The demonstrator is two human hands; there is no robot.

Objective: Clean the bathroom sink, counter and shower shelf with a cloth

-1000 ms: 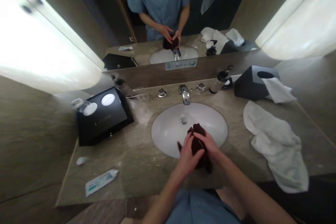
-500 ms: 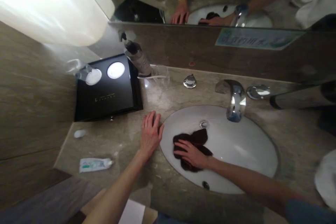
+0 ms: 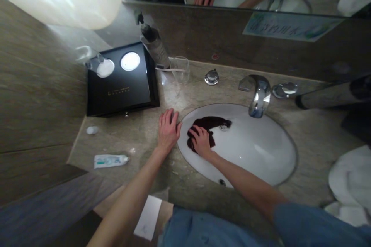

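Observation:
A crumpled dark brown sock-like cloth (image 3: 213, 121) lies in the left part of the white oval sink (image 3: 261, 154). One long, narrow strip of it reaches to the drain (image 3: 224, 127). My right hand (image 3: 201, 141) presses down on the bunched part, its fingers bent over the fabric, which is partly hidden underneath. Flat on the stone counter at the sink's left rim rests my left hand (image 3: 169, 131), fingers stretched and holding nothing. The chrome faucet (image 3: 259, 98) stands behind the sink, with no water seen running from it.
To the left are a black box (image 3: 121, 92), a toothpaste tube (image 3: 110, 161) and a small white cap (image 3: 92, 130). A pump bottle (image 3: 156, 46) and a glass (image 3: 181, 70) with a toothbrush stand at the back. White towels (image 3: 352, 177) lie at right.
My right hand has slid the cloth toward the sink's back left, and a strip of it now extends to the drain. My left hand stays on the counter. The view has shifted.

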